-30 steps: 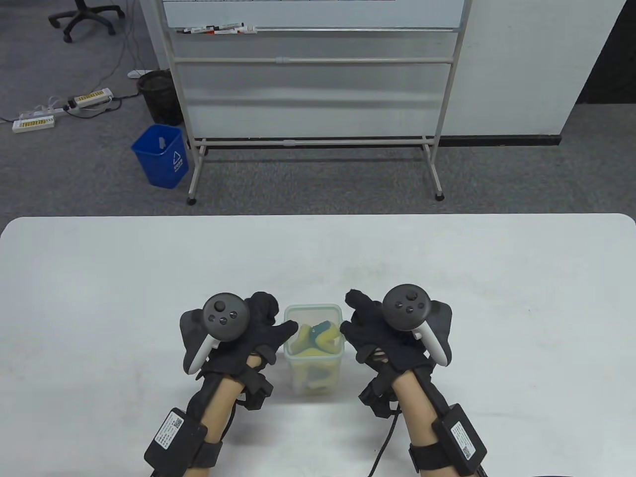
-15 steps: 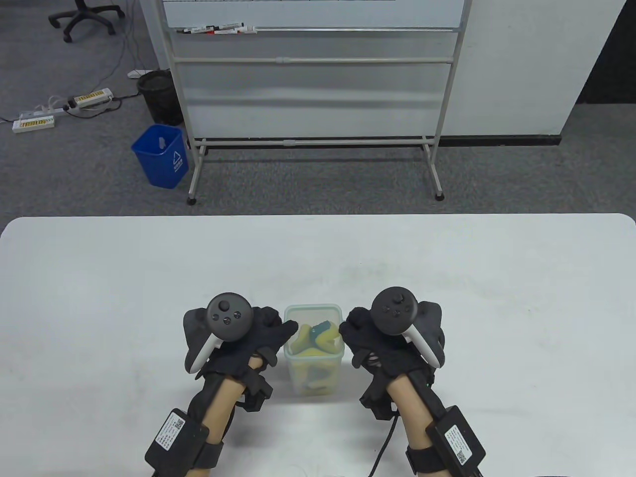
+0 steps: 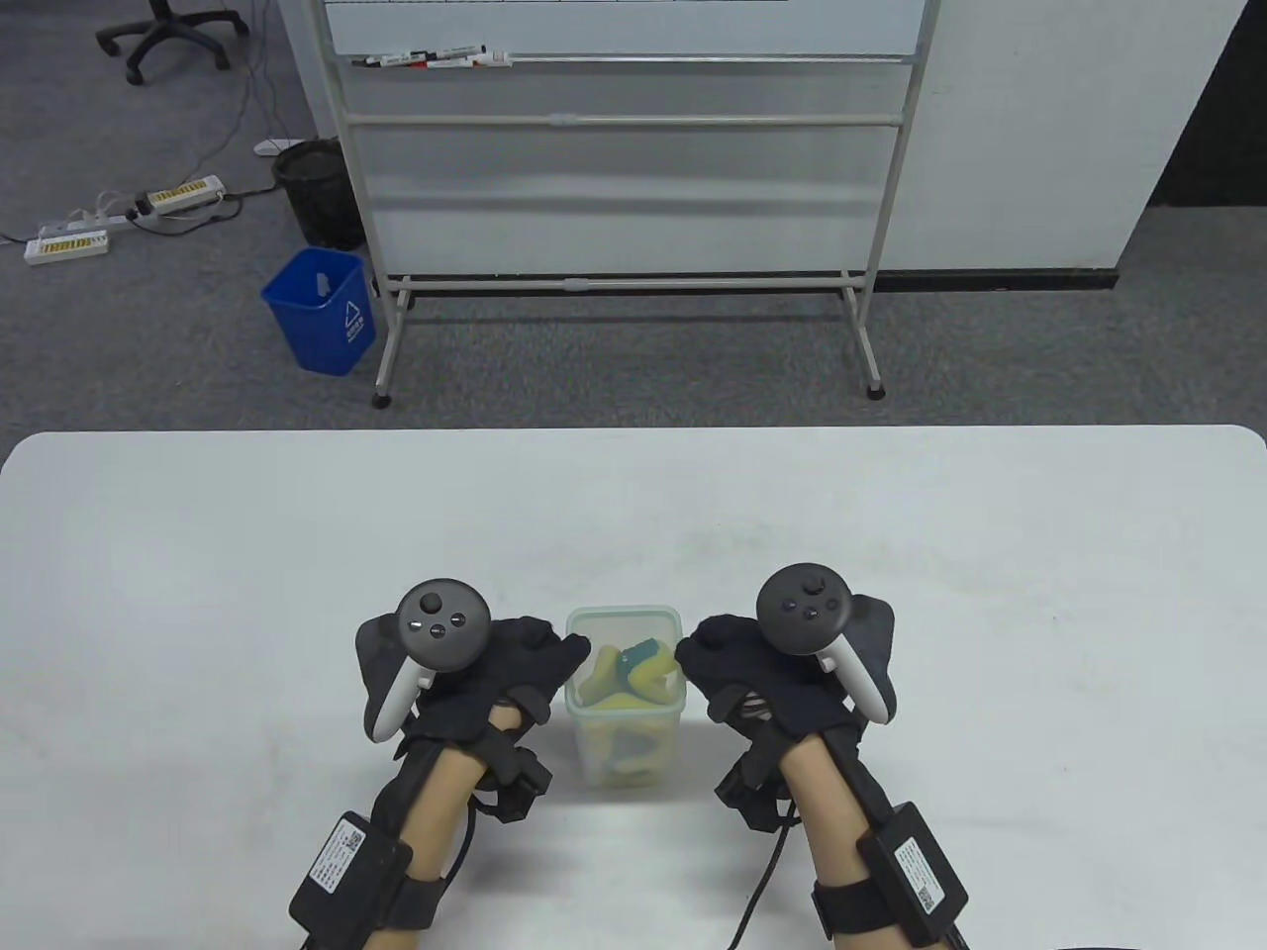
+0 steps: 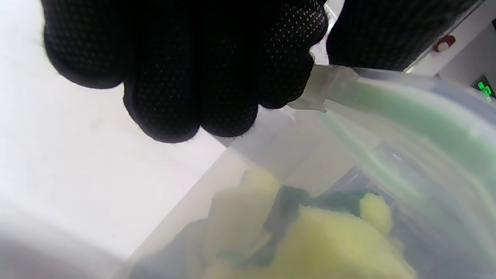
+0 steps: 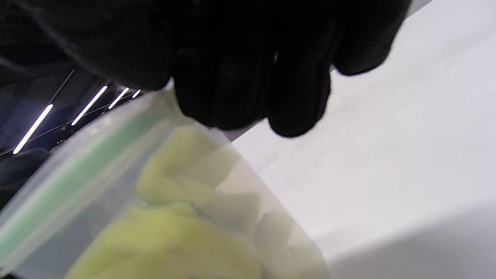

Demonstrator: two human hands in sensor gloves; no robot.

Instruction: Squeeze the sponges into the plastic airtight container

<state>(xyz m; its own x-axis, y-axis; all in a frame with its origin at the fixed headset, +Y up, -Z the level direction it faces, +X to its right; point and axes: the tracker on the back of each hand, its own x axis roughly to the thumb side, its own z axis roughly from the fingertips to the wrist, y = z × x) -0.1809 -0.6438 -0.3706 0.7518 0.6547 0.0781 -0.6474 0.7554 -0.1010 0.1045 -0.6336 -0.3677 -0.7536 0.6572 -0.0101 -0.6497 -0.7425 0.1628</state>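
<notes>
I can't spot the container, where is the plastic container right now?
In the table view, the plastic container stands near the table's front edge, centre, between the left hand and right hand, sponges inside.

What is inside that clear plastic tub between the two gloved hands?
The container holds squashed yellow sponges with dark green scrubbing sides, piled to the rim. Their number is unclear, since they overlap and the cloudy walls blur those at the bottom.

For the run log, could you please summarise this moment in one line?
sponges: inside container | lid: none visible | left hand: at left wall | right hand: at right wall
</notes>
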